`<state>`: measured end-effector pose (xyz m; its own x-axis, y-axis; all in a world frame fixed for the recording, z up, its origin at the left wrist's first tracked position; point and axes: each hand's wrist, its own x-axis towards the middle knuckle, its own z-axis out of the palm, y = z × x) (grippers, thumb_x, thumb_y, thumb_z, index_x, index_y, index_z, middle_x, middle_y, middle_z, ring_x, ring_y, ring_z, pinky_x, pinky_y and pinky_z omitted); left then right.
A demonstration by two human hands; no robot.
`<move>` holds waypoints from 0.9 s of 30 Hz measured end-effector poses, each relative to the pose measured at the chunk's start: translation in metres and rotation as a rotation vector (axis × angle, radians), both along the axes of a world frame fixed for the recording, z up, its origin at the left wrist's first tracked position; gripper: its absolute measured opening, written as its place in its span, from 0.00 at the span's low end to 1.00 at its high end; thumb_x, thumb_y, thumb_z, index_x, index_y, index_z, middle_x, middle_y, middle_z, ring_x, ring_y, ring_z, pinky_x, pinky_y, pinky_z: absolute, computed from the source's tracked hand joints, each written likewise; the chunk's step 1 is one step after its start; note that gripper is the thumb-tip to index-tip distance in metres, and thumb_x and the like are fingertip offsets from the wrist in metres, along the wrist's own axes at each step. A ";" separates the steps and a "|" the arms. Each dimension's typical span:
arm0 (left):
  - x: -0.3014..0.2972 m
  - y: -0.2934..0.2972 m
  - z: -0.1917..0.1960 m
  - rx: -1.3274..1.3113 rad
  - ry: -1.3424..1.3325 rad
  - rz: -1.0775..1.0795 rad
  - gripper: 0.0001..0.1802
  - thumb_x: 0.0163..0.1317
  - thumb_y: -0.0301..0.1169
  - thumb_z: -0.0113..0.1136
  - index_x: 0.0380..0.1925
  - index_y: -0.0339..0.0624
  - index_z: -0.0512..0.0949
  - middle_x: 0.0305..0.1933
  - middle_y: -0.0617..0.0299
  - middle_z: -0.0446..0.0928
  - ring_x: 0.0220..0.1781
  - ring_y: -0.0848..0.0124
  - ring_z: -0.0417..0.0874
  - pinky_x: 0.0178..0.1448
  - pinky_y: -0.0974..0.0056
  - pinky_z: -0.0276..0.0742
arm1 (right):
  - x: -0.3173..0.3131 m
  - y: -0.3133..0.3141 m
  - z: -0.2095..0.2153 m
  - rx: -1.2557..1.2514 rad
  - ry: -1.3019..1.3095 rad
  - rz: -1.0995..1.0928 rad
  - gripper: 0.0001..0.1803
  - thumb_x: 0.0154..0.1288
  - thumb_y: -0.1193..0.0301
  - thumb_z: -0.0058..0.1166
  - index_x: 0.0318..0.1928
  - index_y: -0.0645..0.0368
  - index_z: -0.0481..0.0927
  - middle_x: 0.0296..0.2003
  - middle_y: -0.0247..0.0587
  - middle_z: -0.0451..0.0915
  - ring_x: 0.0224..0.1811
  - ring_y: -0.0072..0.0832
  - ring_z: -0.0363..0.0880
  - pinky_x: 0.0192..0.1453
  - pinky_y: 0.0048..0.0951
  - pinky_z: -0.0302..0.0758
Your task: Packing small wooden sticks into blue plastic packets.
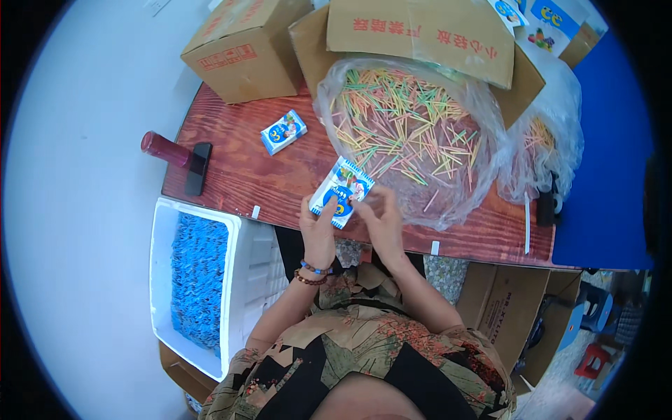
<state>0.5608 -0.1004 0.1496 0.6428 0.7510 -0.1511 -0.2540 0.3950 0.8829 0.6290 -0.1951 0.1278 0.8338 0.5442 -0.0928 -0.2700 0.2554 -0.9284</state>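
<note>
Left hand (319, 231) is clamped on a blue-and-white packet (342, 186), thumb across its front; right hand (383, 222) has fingers at the packet's right edge, pinching or merely touching, cannot tell. Packet is held just beside the near left side of the clear bag (414, 197) of coloured sticks (409, 105). Second packet (283, 131) lies left of that bag on the table (262, 180); phone (199, 169) farther left. Judged risks: slack thumb pressure could drop the packet; too hard a squeeze could crush it; a sideways swing could catch the bag's loose film.
</note>
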 end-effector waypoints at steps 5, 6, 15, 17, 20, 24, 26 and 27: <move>-0.004 -0.008 -0.001 0.294 0.157 -0.056 0.13 0.62 0.26 0.61 0.44 0.36 0.71 0.38 0.66 0.75 0.38 0.83 0.74 0.40 0.75 0.72 | 0.006 -0.012 0.032 -0.396 -0.687 -0.217 0.12 0.55 0.73 0.62 0.39 0.59 0.74 0.31 0.40 0.74 0.32 0.33 0.76 0.34 0.32 0.73; -0.004 -0.009 -0.002 0.294 0.164 -0.071 0.13 0.62 0.26 0.61 0.44 0.36 0.71 0.38 0.66 0.75 0.38 0.83 0.74 0.40 0.75 0.72 | 0.006 -0.013 0.029 -0.434 -0.769 -0.174 0.11 0.55 0.73 0.61 0.37 0.58 0.74 0.32 0.43 0.73 0.33 0.38 0.76 0.35 0.35 0.73; -0.011 0.006 0.009 0.378 0.189 -0.132 0.13 0.60 0.24 0.62 0.43 0.35 0.71 0.39 0.66 0.75 0.38 0.81 0.74 0.42 0.73 0.72 | -0.003 -0.021 0.011 -0.106 -0.517 -0.042 0.07 0.62 0.75 0.55 0.35 0.62 0.70 0.33 0.43 0.74 0.34 0.38 0.75 0.37 0.32 0.71; -0.013 0.007 0.005 0.322 0.188 -0.140 0.13 0.60 0.24 0.63 0.43 0.35 0.72 0.39 0.66 0.75 0.38 0.81 0.74 0.42 0.73 0.72 | -0.003 -0.023 0.013 0.009 -0.251 0.014 0.07 0.62 0.76 0.55 0.36 0.63 0.70 0.35 0.44 0.74 0.34 0.33 0.76 0.38 0.27 0.72; -0.017 -0.001 0.005 0.394 0.206 -0.139 0.13 0.60 0.23 0.62 0.43 0.35 0.72 0.39 0.66 0.75 0.39 0.81 0.74 0.42 0.73 0.72 | 0.001 -0.023 0.019 -0.400 -0.489 -0.047 0.06 0.62 0.77 0.55 0.37 0.63 0.71 0.35 0.44 0.74 0.34 0.32 0.77 0.33 0.26 0.73; -0.015 -0.008 -0.003 0.471 0.220 -0.070 0.12 0.60 0.22 0.62 0.42 0.37 0.73 0.39 0.67 0.75 0.40 0.81 0.74 0.43 0.74 0.72 | -0.005 -0.013 0.013 -0.345 -0.726 -0.109 0.05 0.61 0.74 0.54 0.36 0.61 0.72 0.32 0.43 0.73 0.35 0.40 0.74 0.36 0.36 0.70; -0.019 -0.006 -0.003 0.532 0.252 -0.069 0.11 0.60 0.22 0.62 0.42 0.37 0.73 0.39 0.67 0.75 0.40 0.82 0.74 0.43 0.74 0.72 | -0.007 -0.012 0.011 -0.334 -0.678 -0.067 0.05 0.61 0.74 0.53 0.35 0.61 0.72 0.32 0.43 0.73 0.36 0.40 0.73 0.37 0.36 0.70; -0.021 -0.005 -0.004 0.593 0.282 -0.069 0.11 0.60 0.22 0.62 0.41 0.37 0.73 0.39 0.67 0.75 0.39 0.82 0.74 0.44 0.74 0.72 | -0.006 -0.012 0.010 -0.311 -0.670 -0.053 0.05 0.62 0.74 0.53 0.35 0.61 0.71 0.32 0.43 0.73 0.36 0.40 0.73 0.38 0.35 0.70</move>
